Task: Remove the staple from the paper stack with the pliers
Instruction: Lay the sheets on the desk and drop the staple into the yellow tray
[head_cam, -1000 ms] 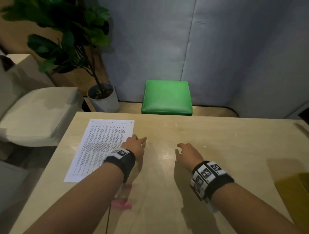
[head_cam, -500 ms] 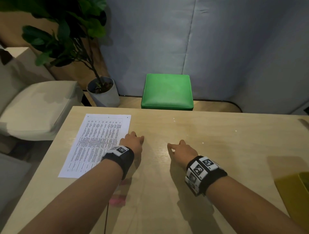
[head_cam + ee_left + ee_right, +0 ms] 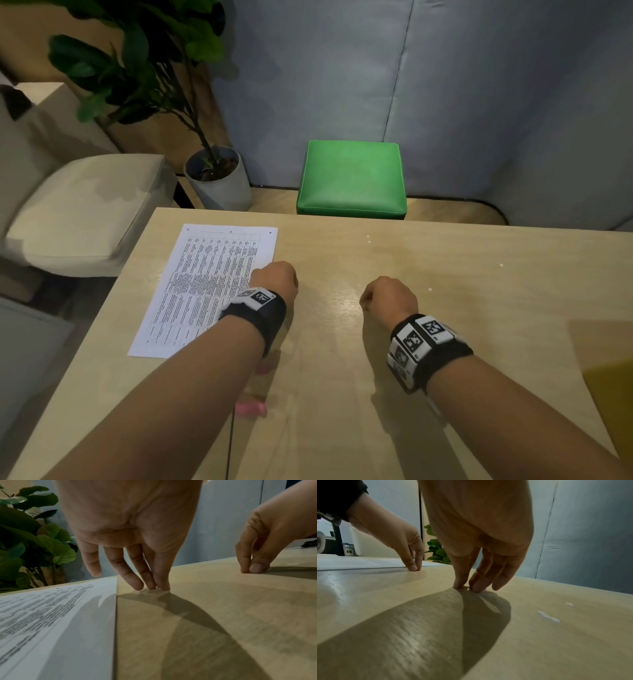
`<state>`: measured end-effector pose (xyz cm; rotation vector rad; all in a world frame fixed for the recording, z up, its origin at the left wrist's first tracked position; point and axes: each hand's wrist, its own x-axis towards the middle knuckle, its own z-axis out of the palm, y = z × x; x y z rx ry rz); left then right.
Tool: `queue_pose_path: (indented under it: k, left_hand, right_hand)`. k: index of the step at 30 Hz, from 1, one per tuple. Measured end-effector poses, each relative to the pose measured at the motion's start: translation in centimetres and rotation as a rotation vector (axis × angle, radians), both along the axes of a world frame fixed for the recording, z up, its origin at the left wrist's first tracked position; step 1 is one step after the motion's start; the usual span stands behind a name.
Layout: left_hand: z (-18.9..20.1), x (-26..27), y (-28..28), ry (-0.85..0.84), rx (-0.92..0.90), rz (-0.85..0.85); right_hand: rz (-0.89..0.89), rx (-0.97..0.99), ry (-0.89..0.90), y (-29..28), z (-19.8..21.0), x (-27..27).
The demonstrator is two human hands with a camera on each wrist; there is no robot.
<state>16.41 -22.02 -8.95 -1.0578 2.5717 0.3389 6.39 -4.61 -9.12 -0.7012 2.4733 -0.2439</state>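
A printed paper stack lies flat at the table's left, with small dark marks along its far edge; I cannot make out the staple. My left hand stands just right of the stack's edge, fingertips down on the bare wood, holding nothing. My right hand stands a hand's width further right, its fingertips also touching the table, empty. Pink handles of a tool peek out from under my left forearm; the rest of it is hidden.
The light wooden table stretches bare to the right, where a yellow object sits at the edge. Beyond the far edge stand a green stool, a potted plant and a cream armchair.
Both hands have risen from lying forward on the table to standing arched on their fingertips. The right hand has drawn slightly left and nearer. The paper has not moved.
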Motion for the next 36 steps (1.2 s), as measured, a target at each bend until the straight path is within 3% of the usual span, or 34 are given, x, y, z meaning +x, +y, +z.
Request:
queue_pose_path:
  k: [5,9,13,18,27,36]
  left_hand:
    - [-0.1,-0.2,0.1,-0.052,-0.035,-0.070]
    - [0.2,-0.2,0.0,-0.081,0.042,-0.069]
    - [0.0,0.2,-0.4,-0.018,0.099,-0.040]
    - [0.0,0.4,-0.5,0.041,0.134,-0.013]
    - [-0.3,0.6,-0.3,-0.031,0.113,-0.063]
    - [-0.4,0.5,0.3,0.010,0.123,0.029]
  right_hand:
    - [0.051,-0.012,0.006,-0.1,-0.1,0.0]
    - [0.009,-0.051,-0.060,0.4,0.2,-0.5]
    - [-0.073,-0.205,-0.120,1.7,0.8,-1.0]
    - [-0.069,-0.253,-0.129,2.3,1.0,-1.0]
    - [0.162,0.014,-0.021,1.8,0.9,-0.1]
    - [0.277,0.055,0.031,2.2,0.5,-0.5]
